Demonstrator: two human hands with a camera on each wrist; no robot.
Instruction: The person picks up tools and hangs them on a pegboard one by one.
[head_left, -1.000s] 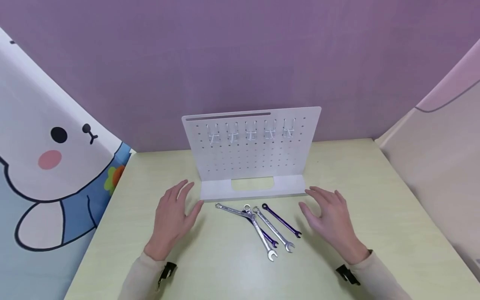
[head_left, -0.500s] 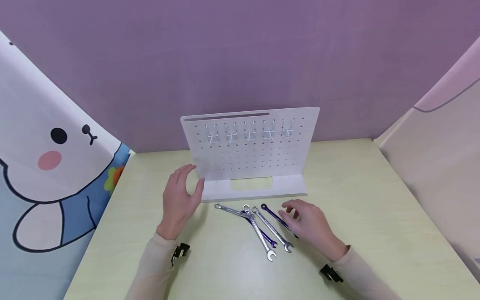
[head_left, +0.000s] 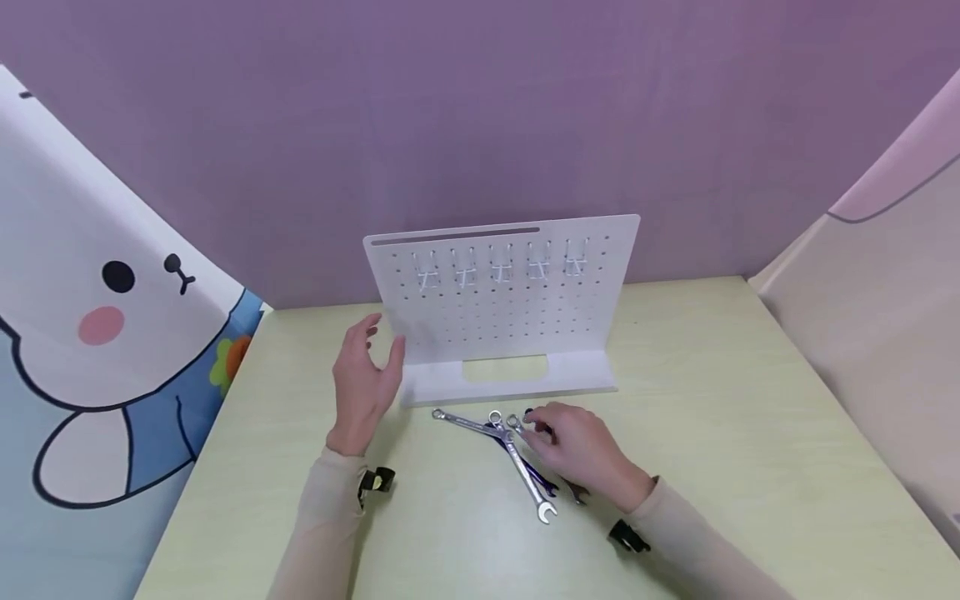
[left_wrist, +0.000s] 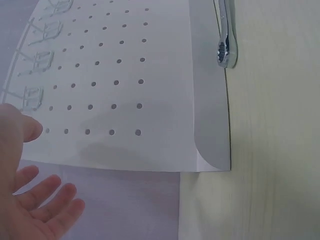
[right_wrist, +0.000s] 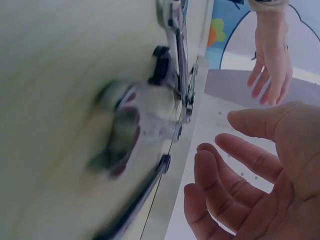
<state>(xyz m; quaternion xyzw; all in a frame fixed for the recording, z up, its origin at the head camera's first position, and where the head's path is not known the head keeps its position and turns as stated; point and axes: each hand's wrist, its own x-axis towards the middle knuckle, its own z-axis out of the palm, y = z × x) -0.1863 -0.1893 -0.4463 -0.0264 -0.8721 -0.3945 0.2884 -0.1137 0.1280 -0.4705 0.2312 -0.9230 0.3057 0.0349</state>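
My left hand (head_left: 363, 383) is held beside the left edge of a white pegboard stand (head_left: 487, 321), thumb and fingers apart with nothing between them. In the left wrist view, its fingers (left_wrist: 57, 200) lie near the board's edge. My right hand (head_left: 581, 446) hovers over the right side of a group of combination wrenches, partly hiding a silver wrench (right_wrist: 155, 127) and a dark purple wrench (right_wrist: 135, 207). Its fingers (right_wrist: 210, 175) are bent with a gap to the thumb. Uncovered beside it are a crossing silver wrench (head_left: 527, 483) and a slanted silver wrench (head_left: 465, 423), with another purple wrench (head_left: 543, 480) underneath.
Several wire hooks (left_wrist: 62, 6) run in a row along the upper part of the pegboard. The stand's base (head_left: 435, 382) lies just behind the wrenches on the pale table (head_left: 712, 375). A purple backdrop (head_left: 480, 108) rises behind, with a cartoon-printed cloth (head_left: 150, 367) at left.
My right hand has moved left from the table's right side to over the wrenches, its fingers bending more. My left hand has moved forward along the pegboard's left edge. The wrenches lie where they were.
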